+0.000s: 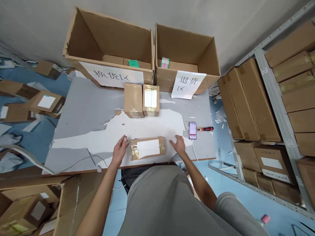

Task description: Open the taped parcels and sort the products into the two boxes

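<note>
A taped cardboard parcel (148, 148) with a white label lies near the front edge of the table. My left hand (120, 149) is just off its left end, fingers loosely bent and holding nothing. Off the right end is my right hand (178, 145), thumb and fingers spread, also without anything in it. Neither hand touches the parcel. Behind it, two more parcels stand side by side: a plain brown box (133, 98) and a labelled, taped box (151, 98).
Two large open cartons with paper signs, left (105, 59) and right (187, 55), stand at the back, each with a small green packet inside. A phone (193, 130) on a cable and a red-black handled tool (206, 129) lie right. Shelves (273, 98) of boxes flank the table.
</note>
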### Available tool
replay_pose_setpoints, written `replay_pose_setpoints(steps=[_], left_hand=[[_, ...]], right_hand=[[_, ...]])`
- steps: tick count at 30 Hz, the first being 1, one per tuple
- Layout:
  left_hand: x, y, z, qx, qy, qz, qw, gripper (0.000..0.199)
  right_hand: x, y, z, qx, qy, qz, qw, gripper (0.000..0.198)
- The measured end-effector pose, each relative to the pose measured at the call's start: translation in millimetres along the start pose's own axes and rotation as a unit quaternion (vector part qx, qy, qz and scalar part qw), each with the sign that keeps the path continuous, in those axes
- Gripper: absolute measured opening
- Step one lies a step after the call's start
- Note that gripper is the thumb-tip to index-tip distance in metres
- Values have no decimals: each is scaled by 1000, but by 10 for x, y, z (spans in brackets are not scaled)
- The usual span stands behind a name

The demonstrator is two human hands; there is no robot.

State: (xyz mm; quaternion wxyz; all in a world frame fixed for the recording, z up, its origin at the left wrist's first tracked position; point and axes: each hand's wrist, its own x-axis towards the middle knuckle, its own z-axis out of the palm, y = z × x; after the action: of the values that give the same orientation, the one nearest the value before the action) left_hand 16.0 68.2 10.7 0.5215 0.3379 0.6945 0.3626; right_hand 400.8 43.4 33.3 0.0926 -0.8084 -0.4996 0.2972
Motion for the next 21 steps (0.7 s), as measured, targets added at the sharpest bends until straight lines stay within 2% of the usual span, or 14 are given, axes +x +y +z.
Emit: replay_pose_setpoints(steps=[3, 7, 11, 15, 19, 21], left_hand=[[-504, -261, -22, 12, 6, -44, 999, 85], [-815, -202, 37, 42, 17, -26, 999, 74], [-863, 6, 142, 35, 27, 7, 999, 63], [-856, 32, 221, 19, 33, 26, 999, 57], [-900, -17, 256, -2, 28, 57, 998, 57], [-914, -27, 248, 3, 22, 76, 997, 50]], right_hand=[[-386, 403, 122, -58, -9, 57, 997, 55], [-489, 559, 167, -71, 7, 56, 996, 47], [-418, 583, 66, -105, 11, 83, 991, 52], [-394, 636, -27, -115, -3, 91, 989, 54], [-361, 564, -160, -43, -4, 57, 997, 56], [-318, 445, -249, 3, -9, 23, 1000, 59]])
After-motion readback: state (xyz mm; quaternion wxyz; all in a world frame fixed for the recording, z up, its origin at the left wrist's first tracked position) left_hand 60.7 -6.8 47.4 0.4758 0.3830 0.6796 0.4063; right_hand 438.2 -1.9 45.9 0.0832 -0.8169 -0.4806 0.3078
